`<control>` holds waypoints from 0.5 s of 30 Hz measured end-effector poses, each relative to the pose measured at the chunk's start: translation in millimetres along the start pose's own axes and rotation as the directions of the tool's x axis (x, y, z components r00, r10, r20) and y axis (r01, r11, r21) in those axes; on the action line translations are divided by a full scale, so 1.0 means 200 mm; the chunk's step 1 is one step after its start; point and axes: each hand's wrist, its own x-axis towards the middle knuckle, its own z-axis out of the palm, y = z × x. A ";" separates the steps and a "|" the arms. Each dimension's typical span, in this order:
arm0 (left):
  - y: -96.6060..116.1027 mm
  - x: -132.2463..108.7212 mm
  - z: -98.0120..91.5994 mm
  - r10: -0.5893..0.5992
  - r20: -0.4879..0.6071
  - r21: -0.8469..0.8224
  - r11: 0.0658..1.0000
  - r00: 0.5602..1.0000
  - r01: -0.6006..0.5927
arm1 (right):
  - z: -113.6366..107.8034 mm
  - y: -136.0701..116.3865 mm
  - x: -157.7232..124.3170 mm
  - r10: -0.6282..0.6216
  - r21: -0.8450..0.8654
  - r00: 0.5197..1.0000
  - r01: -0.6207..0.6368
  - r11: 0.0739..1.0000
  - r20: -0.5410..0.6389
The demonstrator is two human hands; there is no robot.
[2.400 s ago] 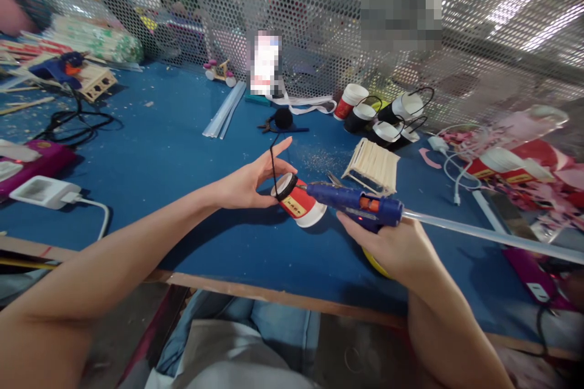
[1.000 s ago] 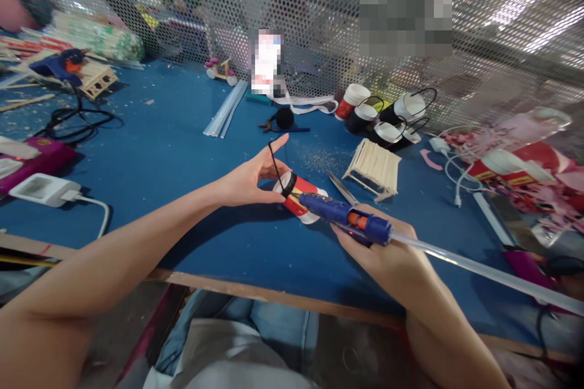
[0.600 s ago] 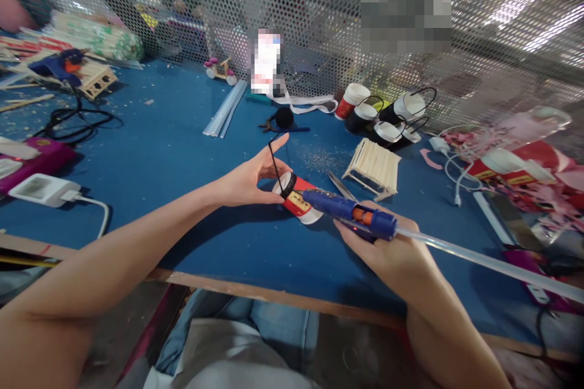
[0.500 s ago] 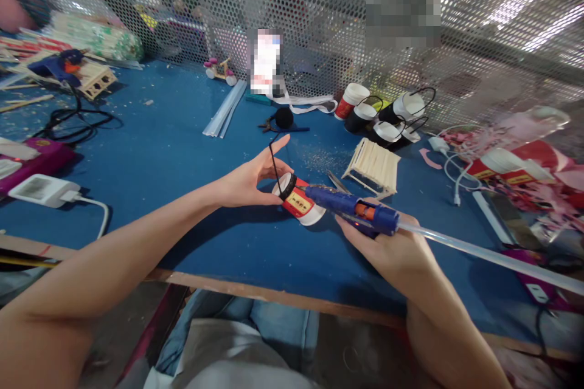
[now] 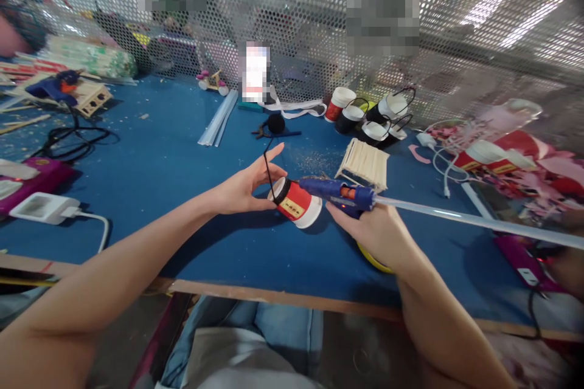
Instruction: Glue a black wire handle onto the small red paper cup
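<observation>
My left hand (image 5: 253, 185) grips a red and white paper cup (image 5: 298, 203) by its narrow end, thumb and fingers on either side. The cup lies tilted over the table. A black band (image 5: 279, 189) goes around that narrow end, and a thin black strip (image 5: 268, 170) sticks up from it. In my right hand (image 5: 381, 228) is a blue hot glue gun (image 5: 337, 189), its nozzle close to the cup's upper side near the band. Whether the nozzle touches the cup I cannot tell. A long clear glue stick (image 5: 456, 216) juts from the gun's back.
Behind stand several black-wrapped cups (image 5: 376, 127) and a stick-built piece (image 5: 364, 163). Pliers and a black roll (image 5: 276, 123) lie mid-table, with clear glue sticks (image 5: 219, 118) beside them. Purple power strips (image 5: 50, 176) sit at the left and right. A perforated metal screen (image 5: 296, 12) borders the back.
The cup has turned, showing more of its red side. The glue gun has shifted slightly left along with the view. Yellow tape has come into sight below my right hand.
</observation>
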 end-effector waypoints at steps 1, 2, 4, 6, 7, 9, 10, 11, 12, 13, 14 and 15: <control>0.00 0.00 0.00 -0.005 0.000 -0.004 1.000 1.000 0.005 | 0.00 0.01 0.01 0.035 0.032 0.999 -0.036 0.999 0.013; -0.01 0.00 0.00 -0.006 -0.003 -0.007 1.000 1.000 0.006 | 0.01 0.01 0.01 0.090 0.070 0.995 -0.092 0.993 0.034; -0.01 0.00 0.00 -0.003 -0.019 -0.009 1.000 1.000 0.003 | 0.01 0.01 0.03 0.235 0.157 0.969 -0.246 0.957 0.081; -0.02 0.00 0.00 0.007 -0.038 -0.003 1.000 0.999 -0.007 | 0.00 0.01 0.05 0.360 0.247 0.922 -0.385 0.889 0.139; -0.02 0.00 -0.01 0.012 -0.046 0.002 1.000 0.999 -0.012 | -0.01 0.02 0.06 0.392 0.290 0.907 -0.420 0.860 0.152; -0.02 0.00 -0.01 0.013 -0.057 0.016 1.000 0.998 -0.012 | -0.03 0.06 0.08 0.389 0.344 0.915 -0.401 0.849 0.107; -0.01 0.00 -0.01 0.011 -0.063 0.024 1.000 0.998 -0.009 | -0.04 0.09 0.10 0.374 0.362 0.926 -0.368 0.856 0.057; -0.01 0.00 -0.01 0.007 -0.070 0.032 0.999 0.998 -0.005 | -0.05 0.12 0.11 0.364 0.364 0.931 -0.336 0.869 -0.010; 0.00 0.00 -0.01 0.003 -0.077 0.040 0.999 0.997 0.000 | -0.06 0.17 0.13 0.364 0.356 0.926 -0.310 0.882 -0.097; 0.00 0.01 -0.01 -0.001 -0.082 0.047 0.999 0.997 0.004 | -0.07 0.21 0.16 0.361 0.347 0.921 -0.293 0.891 -0.148; 0.01 0.01 -0.01 -0.003 -0.084 0.053 0.999 0.996 0.008 | -0.08 0.25 0.18 0.377 0.306 0.910 -0.314 0.899 -0.172; 0.01 0.01 -0.01 -0.005 -0.085 0.059 0.998 0.996 0.010 | -0.09 0.30 0.21 0.404 0.218 0.892 -0.361 0.907 -0.203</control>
